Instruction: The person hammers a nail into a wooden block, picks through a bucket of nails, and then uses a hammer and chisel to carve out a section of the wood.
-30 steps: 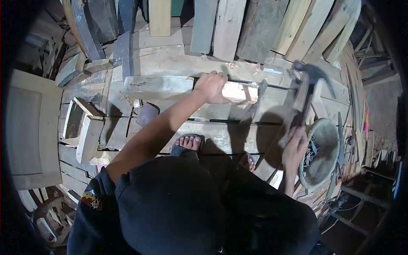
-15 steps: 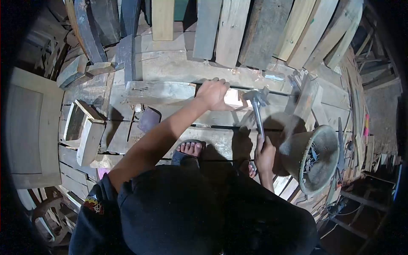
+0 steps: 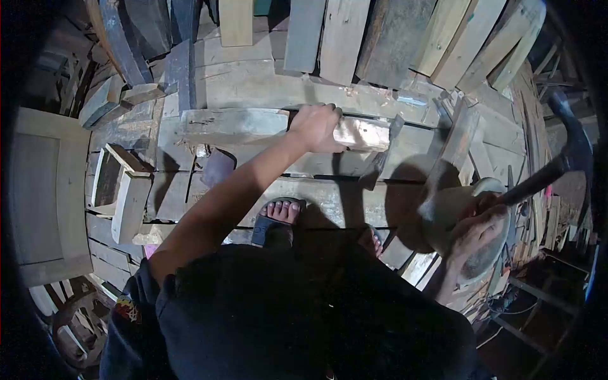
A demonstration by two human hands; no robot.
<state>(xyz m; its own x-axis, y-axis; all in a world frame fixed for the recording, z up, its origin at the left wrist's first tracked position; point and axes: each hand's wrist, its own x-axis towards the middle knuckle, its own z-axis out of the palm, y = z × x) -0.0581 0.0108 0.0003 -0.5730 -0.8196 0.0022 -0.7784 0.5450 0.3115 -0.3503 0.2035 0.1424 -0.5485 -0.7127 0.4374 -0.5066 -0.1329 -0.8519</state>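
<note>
My left hand (image 3: 315, 128) is closed over a short length of wood lying across the planks ahead of my feet. The wooden piece (image 3: 364, 135) shows a pale, brightly lit end to the right of my fingers and a greyer stretch to their left; the part under my palm is hidden. My right hand (image 3: 479, 229) grips a hammer by its handle, raised out to the right, well apart from the wood. The hammer (image 3: 531, 182) has its dark head toward the upper right. Below my right hand stands a bucket (image 3: 437, 218), partly covered by the hand and forearm.
Several boards (image 3: 345, 38) stand in a row along the far side. A small wooden frame (image 3: 131, 196) sits at left, near a panelled door-like piece (image 3: 44, 190). A purple-grey object (image 3: 218, 168) lies left of my sandalled foot (image 3: 278, 218).
My right hand has swung the hammer from beside the wood's right end up and out to the right, over the bucket. My left hand stays on the wood, whose pale end now shows fully.
</note>
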